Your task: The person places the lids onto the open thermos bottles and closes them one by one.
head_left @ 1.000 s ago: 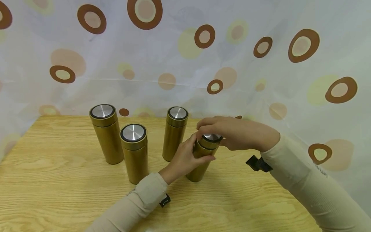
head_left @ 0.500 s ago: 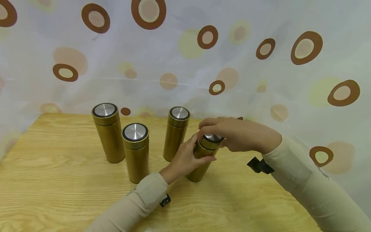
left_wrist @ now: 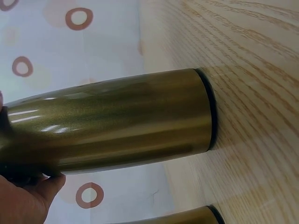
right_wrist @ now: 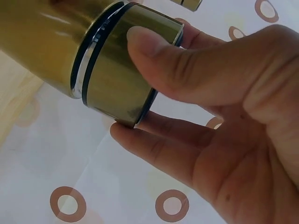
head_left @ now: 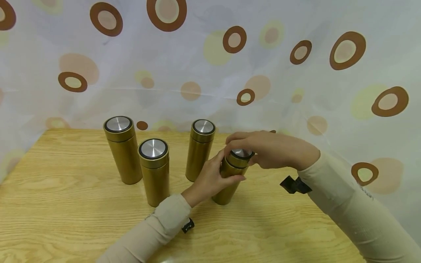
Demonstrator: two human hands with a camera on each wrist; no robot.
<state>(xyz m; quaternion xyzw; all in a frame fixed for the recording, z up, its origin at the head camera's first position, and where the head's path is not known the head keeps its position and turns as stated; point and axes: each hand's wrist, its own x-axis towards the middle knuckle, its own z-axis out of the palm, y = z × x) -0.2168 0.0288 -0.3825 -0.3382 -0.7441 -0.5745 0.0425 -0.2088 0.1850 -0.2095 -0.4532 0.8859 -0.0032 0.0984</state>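
Note:
A gold thermos flask (head_left: 223, 197) stands upright on the table, right of centre. My left hand (head_left: 210, 179) grips its upper body, thumb in front. From above, my right hand (head_left: 271, 149) holds the lid (right_wrist: 121, 77) between thumb and fingers. In the right wrist view a silver band (right_wrist: 83, 70) shows between lid and body, so the lid sits slightly raised. The left wrist view has the flask's body (left_wrist: 121, 119) with its dark base on the wood; only part of my left hand (left_wrist: 23, 203) appears there.
Several matching flasks stand upright with lids on: one at the back left (head_left: 126, 160), one nearer the front (head_left: 156, 186), and one just behind my left hand (head_left: 198, 157). A patterned white sheet (head_left: 197, 65) hangs behind the wooden table (head_left: 65, 204).
Both hands keep their places on the flask and its lid, with the right hand's fingers shifting only slightly. The head view has moved a little. The other flasks stay put.

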